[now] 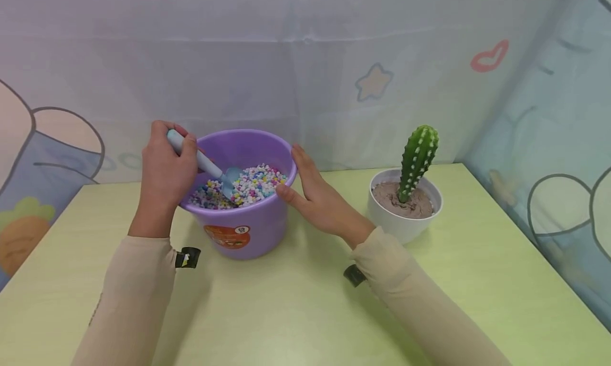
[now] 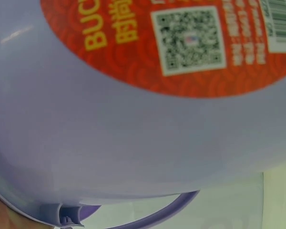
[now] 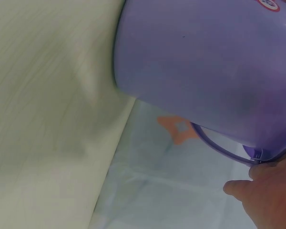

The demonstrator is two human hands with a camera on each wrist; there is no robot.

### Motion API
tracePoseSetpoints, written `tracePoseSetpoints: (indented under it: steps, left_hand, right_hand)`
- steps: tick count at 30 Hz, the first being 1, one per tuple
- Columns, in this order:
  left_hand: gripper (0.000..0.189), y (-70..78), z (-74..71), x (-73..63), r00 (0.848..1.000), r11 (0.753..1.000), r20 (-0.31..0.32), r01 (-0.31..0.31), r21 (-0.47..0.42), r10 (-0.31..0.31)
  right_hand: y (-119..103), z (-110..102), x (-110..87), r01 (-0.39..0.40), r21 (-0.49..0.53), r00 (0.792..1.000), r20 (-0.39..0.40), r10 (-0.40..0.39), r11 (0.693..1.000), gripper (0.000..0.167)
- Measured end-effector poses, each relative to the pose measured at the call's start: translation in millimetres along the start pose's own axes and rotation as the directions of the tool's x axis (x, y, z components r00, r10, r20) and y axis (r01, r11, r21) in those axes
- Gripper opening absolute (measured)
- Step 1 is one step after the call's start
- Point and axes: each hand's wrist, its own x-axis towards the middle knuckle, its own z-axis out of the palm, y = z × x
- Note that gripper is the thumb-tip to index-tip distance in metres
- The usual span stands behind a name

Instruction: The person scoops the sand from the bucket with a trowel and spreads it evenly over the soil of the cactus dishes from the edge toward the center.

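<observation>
My left hand (image 1: 167, 162) grips the pale blue handle of a small toy shovel (image 1: 198, 156). Its blue scoop is sunk partly into a heap of small multicoloured beads (image 1: 260, 185) inside a purple bucket (image 1: 258, 223). Against the bucket's right rim rests my right hand (image 1: 324, 201), fingers straight along the outside and thumb at the front edge. In the left wrist view the bucket wall fills most of the picture, with a red label (image 2: 133, 62) and QR code. The right wrist view catches part of my right hand (image 3: 271, 195) by the bucket's handle hinge.
A green cactus (image 1: 416, 162) stands in a white pot (image 1: 401, 223) of brown soil, just right of my right hand. The bucket and pot share a pale yellow-green table (image 1: 281, 313). Behind it hangs a printed cloth backdrop (image 1: 215, 74).
</observation>
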Motion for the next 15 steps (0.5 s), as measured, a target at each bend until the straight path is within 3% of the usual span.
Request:
tracePoseSetpoints:
  steps: [15]
  left_hand:
    - [0.037,-0.1,-2.3,0.6,0.999,0.999,0.021,0.029,-0.019,-0.028]
  right_hand:
    - [-1.6,-1.0,0.1,0.001,-0.004,1.0,0.001,-0.001,1.0,0.097]
